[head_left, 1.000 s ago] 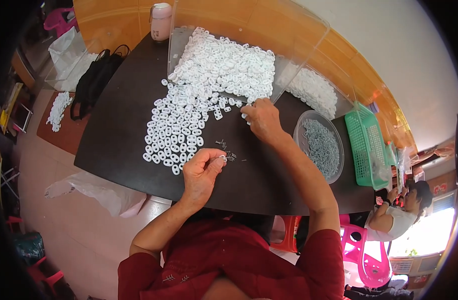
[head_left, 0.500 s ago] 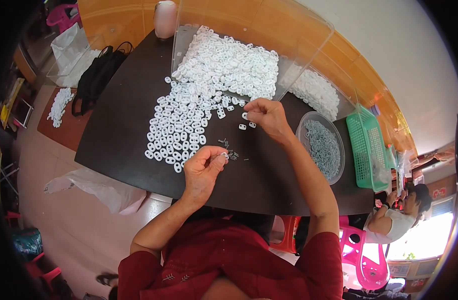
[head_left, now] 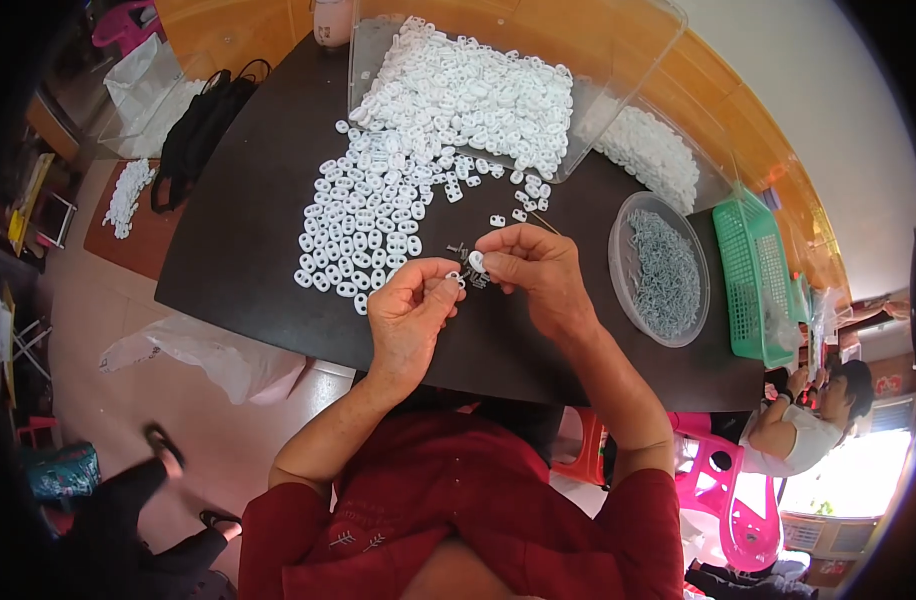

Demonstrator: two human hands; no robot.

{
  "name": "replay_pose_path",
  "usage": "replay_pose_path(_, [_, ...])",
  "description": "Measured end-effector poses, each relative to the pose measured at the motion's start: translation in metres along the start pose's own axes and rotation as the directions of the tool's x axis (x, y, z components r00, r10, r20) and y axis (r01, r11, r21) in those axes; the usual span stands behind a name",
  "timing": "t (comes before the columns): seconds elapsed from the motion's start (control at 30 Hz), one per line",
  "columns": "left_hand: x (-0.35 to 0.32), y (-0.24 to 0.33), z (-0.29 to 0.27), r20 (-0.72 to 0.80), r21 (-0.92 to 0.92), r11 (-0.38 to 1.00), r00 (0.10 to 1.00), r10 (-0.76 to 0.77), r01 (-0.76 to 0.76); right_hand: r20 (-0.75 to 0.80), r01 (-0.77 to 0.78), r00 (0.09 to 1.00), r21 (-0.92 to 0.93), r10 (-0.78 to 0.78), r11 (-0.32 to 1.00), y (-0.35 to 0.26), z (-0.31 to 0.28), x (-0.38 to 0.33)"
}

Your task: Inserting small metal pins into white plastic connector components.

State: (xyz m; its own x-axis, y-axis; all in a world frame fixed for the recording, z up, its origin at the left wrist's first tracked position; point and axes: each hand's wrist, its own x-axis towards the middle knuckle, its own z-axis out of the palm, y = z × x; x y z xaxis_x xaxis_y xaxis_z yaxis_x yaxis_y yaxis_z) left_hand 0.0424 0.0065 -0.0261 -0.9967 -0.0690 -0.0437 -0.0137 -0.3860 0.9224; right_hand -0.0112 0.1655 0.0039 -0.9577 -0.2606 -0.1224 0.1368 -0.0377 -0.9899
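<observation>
Over the dark table, my left hand [head_left: 406, 318] pinches a small white plastic piece with holes [head_left: 456, 279] between thumb and fingertips. Close beside it, my right hand [head_left: 540, 275] grips another white oval piece [head_left: 477, 261]. The two pieces are nearly together, and fingers partly cover both. Just behind my fingertips lies a small heap of screws [head_left: 463, 250]. To the left, many white two-hole oval pieces [head_left: 358, 215] spread over the tabletop. A few smaller white pieces [head_left: 497, 220] lie beyond my right hand.
A clear bin [head_left: 584, 160] heaped with white pieces lies tipped at the back. Right of it are another clear box of pieces [head_left: 650, 150], a round tub [head_left: 615, 290] of screws and a green basket [head_left: 743, 300]. A pink stool [head_left: 748, 530] and a seated person [head_left: 793, 430] are at right.
My right hand has come from the loose pieces at the back toward my left hand, bringing a white piece. A person's legs and sandalled feet now show at lower left.
</observation>
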Motion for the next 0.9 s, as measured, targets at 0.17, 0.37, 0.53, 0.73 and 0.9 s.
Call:
replay_pose_path(0.17, [-0.005, 0.002, 0.005, -0.015, 0.037, 0.999, 1.0, 0.019, -0.018, -0.047, 0.021, 0.999, 0.022, -0.02, 1.0, 0.001, 0.005, -0.008])
replay_pose_path(0.37, [-0.007, -0.001, 0.005, -0.028, 0.068, 0.998, 1.0, 0.012, -0.01, -0.071, 0.046, 0.996, -0.027, -0.048, 0.999, 0.002, 0.01, -0.012])
replay_pose_path(0.53, [-0.007, -0.002, 0.004, -0.023, 0.05, 0.999, 1.0, 0.012, -0.011, -0.071, 0.097, 0.992, -0.05, -0.1, 0.994, 0.005, 0.013, -0.012])
replay_pose_path(0.73, [-0.006, -0.004, 0.003, -0.044, 0.043, 0.999, 0.999, 0.027, -0.025, -0.078, 0.138, 0.986, -0.09, -0.145, 0.986, 0.007, 0.017, -0.013])
replay_pose_path(0.9, [-0.007, -0.002, 0.003, -0.058, 0.055, 0.998, 0.998, 0.014, -0.011, -0.084, 0.156, 0.983, -0.109, -0.166, 0.982, 0.009, 0.018, -0.014])
